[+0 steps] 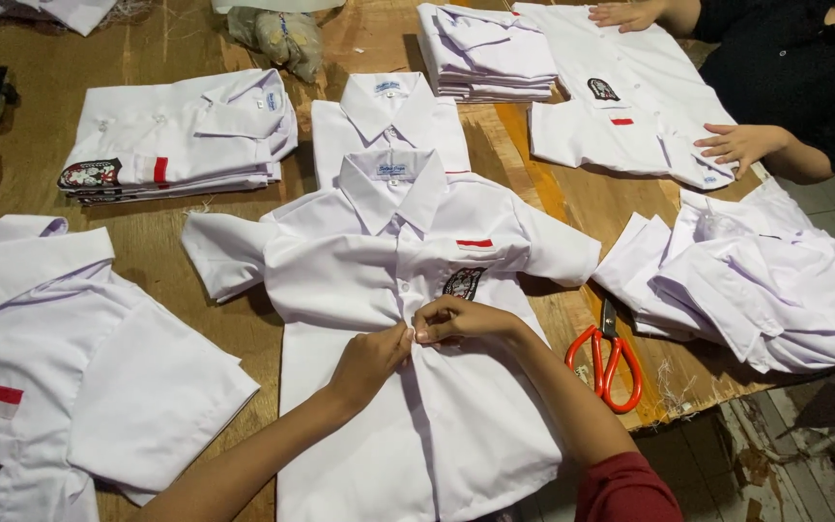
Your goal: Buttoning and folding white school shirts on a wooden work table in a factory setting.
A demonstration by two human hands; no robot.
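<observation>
Both hands meet at the button line of a white short-sleeved shirt (379, 290) that lies front-up on the wooden counter (147, 261), near its front edge. The left hand (371, 360) pinches the shirt's placket with closed fingertips, and the right hand (461, 319) pinches it just beside, thumb and fingers pressed together; the 2 hands touch. The shirt's collar points toward the far edge, its sleeves spread out to both sides, and a dark crest badge sits on its chest pocket just above the right hand. Orange-handled scissors (609, 362) lie near the front right corner. A folded shirt (388, 121) lies just beyond the collar, and a folded stack (181, 135) sits to its left. At the far right edge, another person's hands (741, 143) rest flat on another white shirt (620, 106).
</observation>
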